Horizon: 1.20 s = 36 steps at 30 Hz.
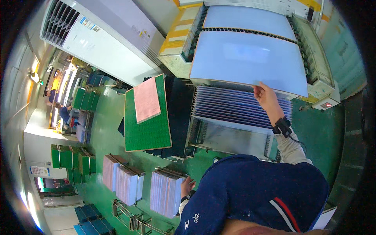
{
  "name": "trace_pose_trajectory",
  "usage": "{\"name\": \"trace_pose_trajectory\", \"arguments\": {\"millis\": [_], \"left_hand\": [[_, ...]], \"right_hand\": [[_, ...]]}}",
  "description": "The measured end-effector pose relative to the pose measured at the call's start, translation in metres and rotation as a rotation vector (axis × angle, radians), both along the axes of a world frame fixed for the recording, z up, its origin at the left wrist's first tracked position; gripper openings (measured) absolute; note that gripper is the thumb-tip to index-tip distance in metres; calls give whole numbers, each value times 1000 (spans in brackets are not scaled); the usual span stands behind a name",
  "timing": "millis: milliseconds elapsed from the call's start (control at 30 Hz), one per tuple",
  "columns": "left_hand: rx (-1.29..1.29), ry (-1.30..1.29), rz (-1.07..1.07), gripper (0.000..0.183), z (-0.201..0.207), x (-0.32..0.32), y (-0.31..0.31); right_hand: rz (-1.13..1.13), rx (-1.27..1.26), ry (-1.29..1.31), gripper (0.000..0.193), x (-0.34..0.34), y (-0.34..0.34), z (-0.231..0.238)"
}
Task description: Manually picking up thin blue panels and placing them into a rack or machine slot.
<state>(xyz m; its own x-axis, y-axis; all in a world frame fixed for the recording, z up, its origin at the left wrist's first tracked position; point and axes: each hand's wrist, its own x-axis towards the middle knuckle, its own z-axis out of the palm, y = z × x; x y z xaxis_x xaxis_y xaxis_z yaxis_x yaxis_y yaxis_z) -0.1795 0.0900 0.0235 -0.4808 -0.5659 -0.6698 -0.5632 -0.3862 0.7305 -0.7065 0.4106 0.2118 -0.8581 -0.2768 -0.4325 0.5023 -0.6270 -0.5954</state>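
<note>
A large pale blue-white panel [248, 58] with a thin brown edge lies on a roller conveyor, its near edge jutting over a rack. My right hand [264, 96] pinches that near edge, fingers closed on it. Below the panel, the metal rack [231, 141] holds a row of similar panels [235, 105] standing on edge. My left hand [187, 186] hangs low at my side, apart from the panel, fingers loosely bent and seemingly holding nothing. In the picture it lies beside a rack of upright pale panels [166, 192]. Each wrist wears a black band.
Left of the rack, a pink cloth [147, 100] lies on a green board [149, 135] atop a dark stack. A second pale panel [248, 19] sits farther along the conveyor. A tall white cabinet unit [105, 43] stands at upper left. Loaded racks [129, 186] and distant people are leftward.
</note>
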Motion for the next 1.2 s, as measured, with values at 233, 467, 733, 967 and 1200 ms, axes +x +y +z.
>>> {"name": "trace_pose_trajectory", "arguments": {"millis": [233, 467, 733, 967, 1200], "left_hand": [[181, -52, 174, 34, -1, -1, -2], [82, 85, 107, 31, -35, 22, -8], [246, -41, 287, 35, -17, 11, -6], [282, -38, 298, 39, -24, 26, -6], [277, -33, 327, 39, -21, 40, -11]], "right_hand": [[-38, 5, -32, 21, -13, -1, -6], [-23, -12, 22, 21, -32, 0, -6], [311, 377, 277, 26, 16, -22, -11], [612, 1201, 1001, 29, 115, -48, -59], [479, 1436, 1272, 31, 141, -66, -68]]}}
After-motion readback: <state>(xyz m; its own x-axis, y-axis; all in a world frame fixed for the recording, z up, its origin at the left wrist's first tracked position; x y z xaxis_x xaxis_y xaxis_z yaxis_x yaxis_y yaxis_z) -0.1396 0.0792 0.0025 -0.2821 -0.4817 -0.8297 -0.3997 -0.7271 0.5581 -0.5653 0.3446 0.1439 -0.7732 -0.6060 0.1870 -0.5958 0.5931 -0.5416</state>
